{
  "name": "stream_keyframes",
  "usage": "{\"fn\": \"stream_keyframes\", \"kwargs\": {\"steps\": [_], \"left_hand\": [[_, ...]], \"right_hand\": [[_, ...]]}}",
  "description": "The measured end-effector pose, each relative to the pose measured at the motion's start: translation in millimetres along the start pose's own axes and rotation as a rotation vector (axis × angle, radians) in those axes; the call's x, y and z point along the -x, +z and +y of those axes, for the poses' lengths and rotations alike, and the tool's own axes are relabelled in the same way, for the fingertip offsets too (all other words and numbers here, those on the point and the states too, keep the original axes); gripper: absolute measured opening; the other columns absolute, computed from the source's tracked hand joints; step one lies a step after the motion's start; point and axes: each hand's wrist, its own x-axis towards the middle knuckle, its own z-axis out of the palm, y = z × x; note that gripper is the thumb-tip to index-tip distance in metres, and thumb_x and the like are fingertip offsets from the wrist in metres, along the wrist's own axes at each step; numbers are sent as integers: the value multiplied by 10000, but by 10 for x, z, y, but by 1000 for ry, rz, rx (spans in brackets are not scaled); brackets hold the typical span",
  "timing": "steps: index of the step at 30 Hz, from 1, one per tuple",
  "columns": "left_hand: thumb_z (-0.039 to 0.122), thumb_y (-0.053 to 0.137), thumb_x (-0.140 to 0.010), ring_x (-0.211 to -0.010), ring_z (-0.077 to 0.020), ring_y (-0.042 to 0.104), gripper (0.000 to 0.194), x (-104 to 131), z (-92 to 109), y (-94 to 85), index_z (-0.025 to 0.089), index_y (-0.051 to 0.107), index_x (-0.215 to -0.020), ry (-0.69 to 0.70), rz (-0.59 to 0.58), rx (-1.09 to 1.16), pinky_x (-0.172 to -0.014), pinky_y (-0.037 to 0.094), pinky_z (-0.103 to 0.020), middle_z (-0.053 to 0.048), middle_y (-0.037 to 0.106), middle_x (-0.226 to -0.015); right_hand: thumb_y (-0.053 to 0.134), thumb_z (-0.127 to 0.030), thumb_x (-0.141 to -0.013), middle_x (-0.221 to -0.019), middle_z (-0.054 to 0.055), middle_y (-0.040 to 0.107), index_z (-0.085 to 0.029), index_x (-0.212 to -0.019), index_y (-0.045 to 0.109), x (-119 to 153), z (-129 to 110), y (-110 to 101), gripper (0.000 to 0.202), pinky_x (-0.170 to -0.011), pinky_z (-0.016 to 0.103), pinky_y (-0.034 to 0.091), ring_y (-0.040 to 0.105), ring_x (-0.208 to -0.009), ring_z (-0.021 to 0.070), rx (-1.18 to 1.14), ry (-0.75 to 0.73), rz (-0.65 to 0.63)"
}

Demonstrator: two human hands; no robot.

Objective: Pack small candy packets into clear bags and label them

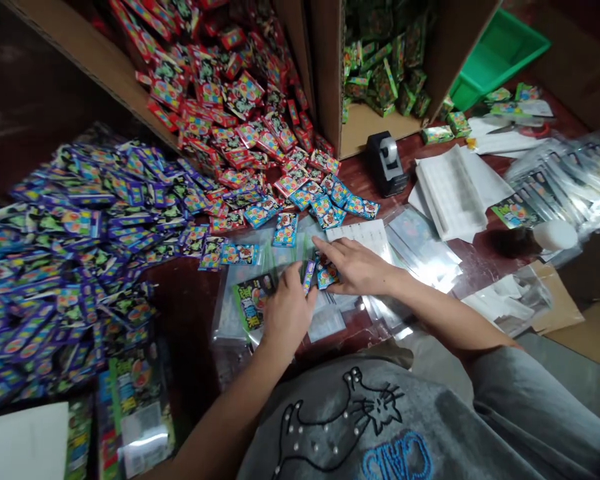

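My left hand [291, 308] has its thumb and fingers closed on a small purple box [309, 277], seen edge-on. Close beside it, my right hand [356, 265] grips a small blue box [325, 271], its fingers bent over the top. Both boxes are above clear plastic bags; whether they touch each other is hard to make out. A printed green and black card [253, 301] shows in a clear bag under my left hand. Just beyond my hands, a blue box [285, 229] lies on the plastic, and another blue box [239, 253] is farther left.
Purple boxes [85, 233] are heaped at the left. Red boxes [240, 100] spill from a carton [325, 73]; green boxes [385, 80] fill another. A tape dispenser [386, 165], folded white papers [450, 193], a white-capped bottle [555, 236] and a green bin [505, 57] stand right.
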Motion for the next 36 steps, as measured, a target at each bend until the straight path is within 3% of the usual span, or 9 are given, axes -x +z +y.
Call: {"fn": "stream_keyframes", "kwargs": {"steps": [5, 10, 13, 19, 22, 25, 28, 32, 36], "left_hand": [[421, 853, -847, -870, -206, 769, 935, 141, -245, -70, 265, 367, -1631, 122, -261, 477, -756, 641, -370, -140, 674, -1449], [529, 928, -785, -1477, -399, 570, 1173, 122, -460, -154, 314, 249, -1717, 322, 125, 314, -1162, 546, -585, -202, 453, -1684], [571, 953, -739, -1602, -481, 397, 1286, -61, -654, -229, 308, 198, -1746, 436, 156, 79, -1279, 374, -696, -217, 369, -1748], [568, 618, -1009, -1565, -402, 467, 770, -990, -955, -556, 207, 421, -1660, 507, 131, -75, -1311, 354, -607, -204, 508, -1666], [320, 468, -1050, -1504, -369, 540, 588, -1695, -798, -729, 170, 517, -1617, 591, 146, -176, -1285, 398, -573, -214, 592, -1591], [119, 490, -936, -1538, -396, 511, 720, -2296, -485, -857, 225, 511, -1648, 695, 50, -370, -1233, 439, -593, -199, 485, -1706], [25, 493, -852, -1617, -408, 407, 863, -2688, -206, -926, 266, 464, -1680, 841, -74, -528, -1228, 414, -610, -139, 373, -1795], [77, 556, -837, -1549, -355, 505, 800, -2959, -27, -938, 272, 549, -1613, 937, -195, -603, -1257, 366, -570, -108, 582, -1660], [265, 674, -823, -1429, -427, 591, 696, -2891, -32, -1009, 121, 633, -1503, 900, -90, -645, -1264, 336, -616, -230, 658, -1524]], "right_hand": [[844, -429, -911, -1438, 224, 661, -151, -1768, 149, 102, 179, -251, 1138, -1084, 653, 548, 616, -1263, 420, -2, 86, 177], [818, -567, -932, -1450, 218, 700, -82, -1741, 235, -136, -204, -65, 1109, -1086, 517, 590, 688, -1262, 367, -25, -96, 34], [789, -616, -935, -1600, 232, 609, -75, -1686, 379, -421, -219, 4, 1013, -1139, 456, 579, 650, -1411, 348, 11, -151, 6], [660, -373, -1030, -1677, 287, 496, -79, -1647, 416, -787, 1025, -915, 726, -1271, 664, 392, 497, -1545, 439, 134, 236, 404], [579, -229, -1012, -1588, 303, 565, -40, -1568, 483, -879, 1740, -1555, 595, -1236, 635, 412, 523, -1495, 449, 271, 634, 535], [646, -237, -969, -1474, 325, 634, -8, -1456, 546, -1011, 2238, -1946, 547, -1160, 586, 478, 616, -1377, 453, 285, 877, 452], [723, -315, -960, -1420, 323, 673, 4, -1407, 557, -1237, 2560, -2027, 573, -1120, 519, 521, 669, -1314, 423, 259, 910, 436], [649, -349, -1039, -1432, 310, 680, 2, -1443, 524, -1514, 2797, -1974, 549, -1102, 491, 541, 674, -1325, 395, 229, 926, 461], [562, -323, -1088, -1389, 262, 710, -45, -1344, 627, -1326, 2687, -1978, 383, -1141, 483, 519, 677, -1305, 356, 261, 848, 542]]}}
